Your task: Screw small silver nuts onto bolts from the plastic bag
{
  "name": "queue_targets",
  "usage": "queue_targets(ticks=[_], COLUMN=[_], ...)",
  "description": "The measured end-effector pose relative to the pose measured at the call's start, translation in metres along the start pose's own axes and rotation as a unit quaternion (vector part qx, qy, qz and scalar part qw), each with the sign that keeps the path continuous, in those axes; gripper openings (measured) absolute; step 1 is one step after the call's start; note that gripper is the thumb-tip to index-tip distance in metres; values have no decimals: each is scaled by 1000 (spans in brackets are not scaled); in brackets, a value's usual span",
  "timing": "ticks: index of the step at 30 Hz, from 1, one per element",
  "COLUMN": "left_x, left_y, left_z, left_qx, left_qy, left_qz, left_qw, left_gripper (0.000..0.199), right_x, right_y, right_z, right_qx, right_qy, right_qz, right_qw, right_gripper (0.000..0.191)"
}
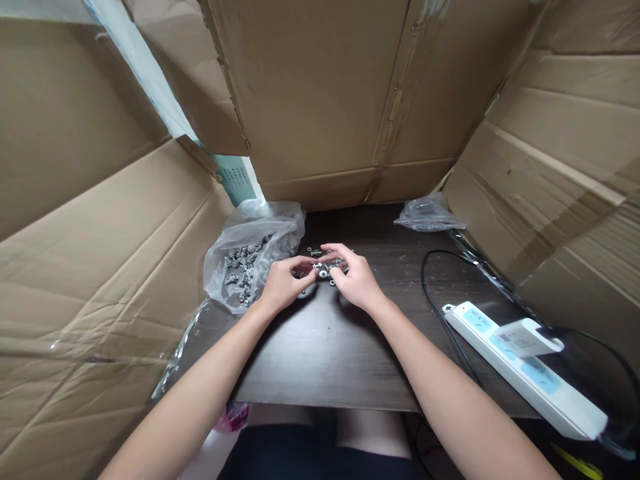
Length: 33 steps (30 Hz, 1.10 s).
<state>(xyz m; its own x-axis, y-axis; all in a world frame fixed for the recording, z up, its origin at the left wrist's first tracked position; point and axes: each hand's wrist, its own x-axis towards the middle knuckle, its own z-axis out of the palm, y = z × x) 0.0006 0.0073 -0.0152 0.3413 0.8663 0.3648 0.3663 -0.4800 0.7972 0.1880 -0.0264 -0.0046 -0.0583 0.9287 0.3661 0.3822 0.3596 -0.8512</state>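
Note:
Small metal parts [323,273], among them washers and screws, lie in a loose group on the dark table [320,353]. My left hand [287,281] is at the left side of this group, its thumb and fingertips curled around something too small to make out. My right hand [354,275] is at the right side, fingers bent over the parts, thumb and forefinger apart. The two hands nearly meet. Left of them, a clear plastic bag [287,223] lies open with many metal screws [245,260] inside.
Another clear plastic bag [430,213] lies at the back right. A white power strip [530,367] with a black cable [424,273] runs along the right side. Cardboard walls [330,93] enclose the table at the back and both sides.

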Motion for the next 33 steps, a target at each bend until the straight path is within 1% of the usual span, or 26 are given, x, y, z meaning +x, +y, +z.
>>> queue_targets(ticks=[2,3,4,7,8,10,12,13,14,16,19,21,24,26,28,30,33], left_x=[0,1,1,1,1,1,1,1,1,1,1,2,2,2,1,0,0], left_y=[-1,-2,-2,-2,-1,-1,-1,-1,-2,-2,-2,-3,-4,-3,-1,1,3], left_z=[-1,-1,-1,-1,-1,-1,-1,-1,0,0,0,0,0,0,0,1,1], left_qx=[6,7,8,8,8,6,3,1,-1,-6,-7,-2,2,-2,-8,-13,-20], left_qy=[6,8,10,12,13,19,26,27,26,19,15,22,27,21,11,6,3], left_qz=[-8,-11,-13,-14,-15,-23,-33,-34,-33,-24,-17,-22,-30,-28,-23,-18,-13], left_qw=[1000,1000,1000,1000,1000,1000,999,999,999,1000,1000,1000,999,999,1000,1000,1000], left_gripper=[26,26,26,25,25,26,26,27,27,26,26,27,28,29,29,29,28], right_x=[0,0,-1,-1,-1,-2,-1,-1,-1,-1,-1,-1,-1,0,1,2,2], right_y=[-2,-3,-3,-2,-2,-3,-3,-2,-2,-1,0,0,-1,1,4,7,8], right_z=[-1,-2,-2,-2,-2,-3,-3,-3,-3,-2,-1,-1,-2,-2,0,1,3], right_qx=[1,-1,-7,-44,-56,-72,-75,-74,-71,-63,-57,-62,-70,-64,-50,-43,-58], right_qy=[19,26,28,20,13,10,21,29,36,37,17,14,41,56,49,27,4], right_qz=[-5,-6,-9,-36,-46,-56,-51,-49,-48,-53,-63,-70,-73,-70,-63,-54,-49], right_qw=[1000,1000,1000,998,997,996,996,996,996,996,996,995,994,994,996,997,997], right_gripper=[39,38,40,54,55,47,35,32,33,41,54,49,35,32,35,36,31])
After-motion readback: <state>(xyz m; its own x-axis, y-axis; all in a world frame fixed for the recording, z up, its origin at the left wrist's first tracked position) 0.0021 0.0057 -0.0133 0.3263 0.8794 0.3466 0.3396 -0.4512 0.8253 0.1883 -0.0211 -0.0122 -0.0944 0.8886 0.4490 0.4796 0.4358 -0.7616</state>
